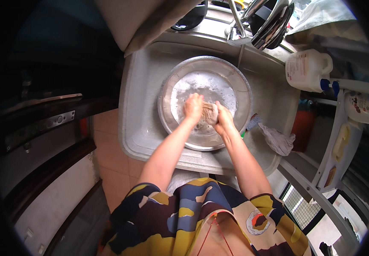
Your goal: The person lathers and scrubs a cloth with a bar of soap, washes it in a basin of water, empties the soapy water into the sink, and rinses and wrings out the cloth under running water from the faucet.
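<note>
Both hands grip a wet, pale beige cloth (209,114) above the soapy water. My left hand (193,107) is closed on the cloth's left end, a little blurred. At its right end my right hand (223,116) holds the bunched part, thumb uppermost. The cloth is pulled into folds between them. Beneath is a round metal basin (205,148) of cloudy water with white suds (200,80). The basin rests inside a large grey sink (139,105).
A crumpled pale cloth (278,139) and a brush (252,122) lie in the sink's right side. Chrome faucet (267,25) stands behind. A white plastic jug (306,70) is at right, above a red container (303,126). A rack (326,144) carries a yellow-handled brush (342,142).
</note>
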Tool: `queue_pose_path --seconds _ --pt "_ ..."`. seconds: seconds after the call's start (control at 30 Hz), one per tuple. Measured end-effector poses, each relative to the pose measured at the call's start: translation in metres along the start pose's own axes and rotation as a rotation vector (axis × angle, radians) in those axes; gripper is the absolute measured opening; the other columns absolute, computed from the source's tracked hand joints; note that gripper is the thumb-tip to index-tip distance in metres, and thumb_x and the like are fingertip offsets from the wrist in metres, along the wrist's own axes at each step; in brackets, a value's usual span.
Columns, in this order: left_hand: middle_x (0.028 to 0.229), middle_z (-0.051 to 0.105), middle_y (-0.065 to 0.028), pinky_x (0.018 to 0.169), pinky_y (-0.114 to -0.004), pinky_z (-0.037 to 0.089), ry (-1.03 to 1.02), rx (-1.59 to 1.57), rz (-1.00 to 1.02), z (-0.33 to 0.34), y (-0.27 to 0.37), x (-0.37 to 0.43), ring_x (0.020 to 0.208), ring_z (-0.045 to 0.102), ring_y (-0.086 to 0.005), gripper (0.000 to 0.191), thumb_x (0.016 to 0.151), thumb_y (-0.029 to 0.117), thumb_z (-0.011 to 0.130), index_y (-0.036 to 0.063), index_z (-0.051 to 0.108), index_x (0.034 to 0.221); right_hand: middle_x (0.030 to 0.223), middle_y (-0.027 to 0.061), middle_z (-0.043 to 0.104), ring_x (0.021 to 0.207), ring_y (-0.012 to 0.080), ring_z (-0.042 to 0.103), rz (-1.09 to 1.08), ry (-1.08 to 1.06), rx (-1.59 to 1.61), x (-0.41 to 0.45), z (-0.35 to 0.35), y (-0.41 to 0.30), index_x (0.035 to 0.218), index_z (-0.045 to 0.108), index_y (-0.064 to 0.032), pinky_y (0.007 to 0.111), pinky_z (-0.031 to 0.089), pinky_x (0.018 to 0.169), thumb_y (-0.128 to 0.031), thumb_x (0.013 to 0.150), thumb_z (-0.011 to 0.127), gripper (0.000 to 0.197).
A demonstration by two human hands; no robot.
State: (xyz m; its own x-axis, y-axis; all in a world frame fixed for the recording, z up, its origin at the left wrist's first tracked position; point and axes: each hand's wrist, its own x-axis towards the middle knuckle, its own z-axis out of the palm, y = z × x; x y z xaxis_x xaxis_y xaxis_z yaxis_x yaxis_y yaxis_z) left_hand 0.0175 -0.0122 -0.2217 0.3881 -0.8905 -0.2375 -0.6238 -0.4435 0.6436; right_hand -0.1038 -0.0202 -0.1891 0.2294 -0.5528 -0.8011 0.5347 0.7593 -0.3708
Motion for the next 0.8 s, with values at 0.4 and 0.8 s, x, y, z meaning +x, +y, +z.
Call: queue_pose_path --seconds 0.4,0.8 --pt "0.108 0.051 -0.0134 0.088 -0.039 0.037 -0.210 -0.488 0.194 0.028 0.065 -0.086 0.097 0.046 -0.0298 0.023 0.075 0.022 0.065 0.0011 0.059 0.082 0.101 0.0122 0.059 0.089 0.0277 0.060 0.124 0.189 -0.202 0.027 -0.059 -0.008 0.115 0.049 -0.0009 0.037 0.050 0.071 -0.038 0.093 0.045 0.044" --pt "0.109 0.051 -0.0165 0.093 -0.038 0.039 0.019 -0.369 0.198 0.035 0.021 -0.038 0.102 0.050 -0.0264 0.039 0.081 0.006 0.042 -0.0001 0.047 0.118 0.106 0.0170 0.058 0.099 0.0277 0.057 -0.015 0.179 0.234 0.002 -0.011 -0.008 0.119 0.049 0.0047 0.041 0.047 0.091 -0.012 0.087 0.044 0.036"
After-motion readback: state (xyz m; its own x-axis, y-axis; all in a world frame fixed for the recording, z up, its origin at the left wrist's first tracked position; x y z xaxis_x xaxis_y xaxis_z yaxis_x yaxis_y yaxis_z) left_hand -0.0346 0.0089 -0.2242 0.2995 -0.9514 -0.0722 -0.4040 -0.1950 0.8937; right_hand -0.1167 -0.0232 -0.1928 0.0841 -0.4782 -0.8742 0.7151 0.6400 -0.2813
